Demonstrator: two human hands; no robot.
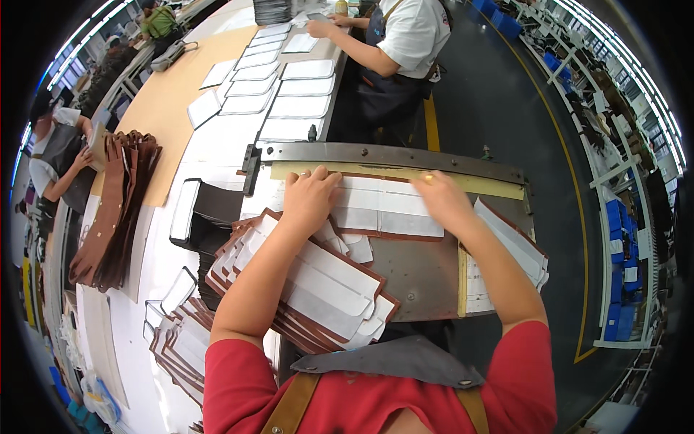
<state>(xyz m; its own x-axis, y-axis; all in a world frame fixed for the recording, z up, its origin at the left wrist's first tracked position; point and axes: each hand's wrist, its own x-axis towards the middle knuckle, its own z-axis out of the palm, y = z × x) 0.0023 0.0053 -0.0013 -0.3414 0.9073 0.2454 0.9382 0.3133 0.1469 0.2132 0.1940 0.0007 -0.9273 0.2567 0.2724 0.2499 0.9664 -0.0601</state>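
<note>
A brown leather panel with a white lining [390, 206] lies on the grey metal plate of a bench machine, its far edge along a yellowish strip [463, 184] below a long metal bar [390, 154]. My left hand [311, 195] rests on the panel's far left corner, fingers laid out over the edge. At the far right corner my right hand [442, 199] is closed, fingers curled at the edge; the fingertips are partly hidden. Under my left forearm lies an overlapping pile of similar lined panels [325, 286]. Another lined panel [510, 242] lies beneath my right forearm.
Black-edged pieces [186, 210] are stacked left of the machine. Brown leather strips [116, 210] stand bundled farther left. White panels [300, 107] lie in rows on the far table, where a co-worker in a white shirt [416, 40] stands. Shelving with blue bins [618, 253] is at right.
</note>
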